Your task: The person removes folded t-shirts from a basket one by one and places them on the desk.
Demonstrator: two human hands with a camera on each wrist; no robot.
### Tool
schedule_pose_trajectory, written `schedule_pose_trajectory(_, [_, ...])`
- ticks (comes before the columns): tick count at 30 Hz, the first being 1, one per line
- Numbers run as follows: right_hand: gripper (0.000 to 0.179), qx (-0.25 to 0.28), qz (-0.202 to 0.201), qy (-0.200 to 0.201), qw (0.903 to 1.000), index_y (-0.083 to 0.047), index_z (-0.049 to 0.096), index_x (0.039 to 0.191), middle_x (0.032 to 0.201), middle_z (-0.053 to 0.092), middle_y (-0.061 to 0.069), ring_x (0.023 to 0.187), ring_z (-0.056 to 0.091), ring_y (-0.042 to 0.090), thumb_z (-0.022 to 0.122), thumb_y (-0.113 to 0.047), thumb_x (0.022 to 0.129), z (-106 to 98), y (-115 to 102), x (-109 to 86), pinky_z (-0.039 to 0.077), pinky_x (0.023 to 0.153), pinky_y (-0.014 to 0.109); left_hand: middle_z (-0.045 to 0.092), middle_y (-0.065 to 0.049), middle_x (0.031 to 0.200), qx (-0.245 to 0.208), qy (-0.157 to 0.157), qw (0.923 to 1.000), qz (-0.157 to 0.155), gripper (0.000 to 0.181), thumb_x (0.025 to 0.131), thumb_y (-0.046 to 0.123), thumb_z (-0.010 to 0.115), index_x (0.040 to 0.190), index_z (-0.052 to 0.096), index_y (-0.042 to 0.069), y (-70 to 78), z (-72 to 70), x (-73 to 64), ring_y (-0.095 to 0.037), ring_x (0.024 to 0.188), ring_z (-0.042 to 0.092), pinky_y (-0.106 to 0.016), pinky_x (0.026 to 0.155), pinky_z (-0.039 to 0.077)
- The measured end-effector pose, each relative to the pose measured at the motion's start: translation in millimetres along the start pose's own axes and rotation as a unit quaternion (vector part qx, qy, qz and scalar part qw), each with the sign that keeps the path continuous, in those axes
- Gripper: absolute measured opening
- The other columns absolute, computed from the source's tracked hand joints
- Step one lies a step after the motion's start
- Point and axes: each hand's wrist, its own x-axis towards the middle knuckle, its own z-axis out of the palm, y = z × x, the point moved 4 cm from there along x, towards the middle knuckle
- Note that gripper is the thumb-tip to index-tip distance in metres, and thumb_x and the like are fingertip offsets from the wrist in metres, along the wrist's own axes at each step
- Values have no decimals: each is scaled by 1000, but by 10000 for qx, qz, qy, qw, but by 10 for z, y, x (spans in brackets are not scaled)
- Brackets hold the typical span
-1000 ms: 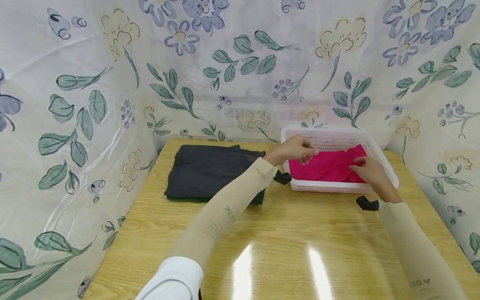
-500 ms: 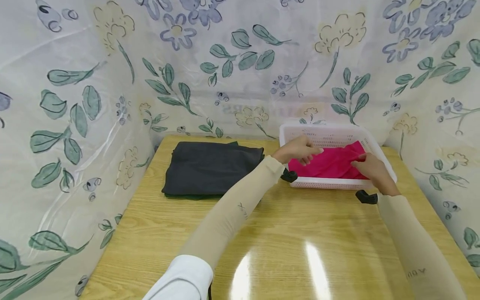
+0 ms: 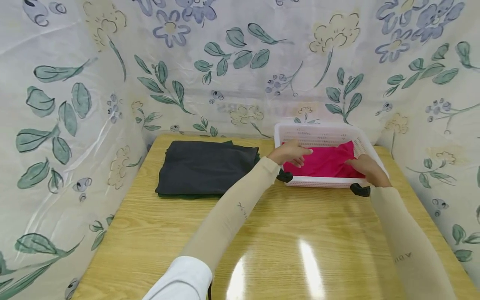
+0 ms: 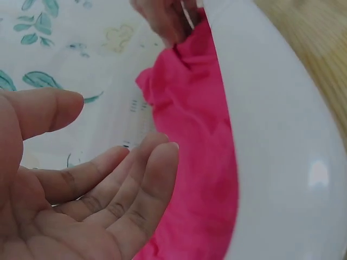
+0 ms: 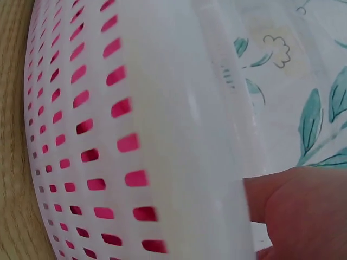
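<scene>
A bright pink cloth [image 3: 324,160] lies rumpled in a white perforated plastic basket [image 3: 318,180] at the right back of the table. My left hand [image 3: 290,153] hovers over the basket's left end; in the left wrist view its fingers [image 4: 157,168] are spread from the thumb and hold nothing. At the other end, my right hand [image 3: 369,166] reaches over the front rim. The left wrist view shows the right hand's fingers [image 4: 168,24] pinching the cloth's bunched edge. In the right wrist view the basket wall hides most of that hand's fingers.
A folded dark grey cloth [image 3: 206,168] lies on the wooden table [image 3: 273,237] left of the basket, with dark green fabric showing under its edge. Floral sheeting [image 3: 240,75] hangs behind the table and along both sides.
My left hand has moved slightly right and lower over the basket. My right hand has come down onto the pink cloth's right part. The head view has shifted a little.
</scene>
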Motion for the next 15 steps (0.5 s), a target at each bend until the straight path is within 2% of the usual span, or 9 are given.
schedule_pose_trajectory(3, [35, -167, -115, 129, 9997, 8, 52, 100, 88, 47, 11, 87, 47, 27, 58, -26, 101, 19, 3, 67, 45, 75, 33, 62, -29, 103, -264, -40, 9996, -56, 30, 104, 15, 63, 127, 58, -4, -19, -18, -13, -34, 80, 66, -54, 95, 55])
schedule_pose_trajectory(6, [30, -461, -268, 303, 9981, 3, 54, 88, 79, 50, 6, 78, 47, 23, 66, -23, 96, 28, 10, 101, 43, 67, 30, 61, -21, 92, -430, -86, 9990, -50, 35, 104, 13, 63, 132, 57, -5, -20, -25, -16, -29, 74, 64, -56, 97, 54])
schedule_pose_trajectory(8, [31, -669, -348, 349, 9965, 4, 56, 86, 81, 54, 9, 78, 48, 25, 69, -23, 94, 36, 20, 110, 43, 68, 31, 60, -18, 88, -490, -119, 9987, -62, 35, 104, 12, 63, 133, 57, -5, -23, -25, -8, -27, 72, 63, -56, 98, 54])
schedule_pose_trajectory(11, [33, -864, -475, 277, 9947, 8, 60, 92, 90, 61, 15, 85, 51, 29, 69, -24, 94, 54, 30, 120, 45, 76, 35, 61, -16, 88, -526, -108, 9985, -126, 32, 103, 13, 63, 130, 59, -5, -31, -27, 17, -25, 69, 63, -55, 98, 54])
schedule_pose_trajectory(15, [34, -822, -512, 90, 9953, 8, 61, 99, 97, 63, 19, 92, 54, 34, 69, -24, 94, 76, 17, 129, 46, 86, 42, 61, -17, 87, -585, -131, 9980, -220, 35, 104, 12, 63, 131, 58, -8, -37, -33, 43, -24, 69, 63, -55, 98, 54])
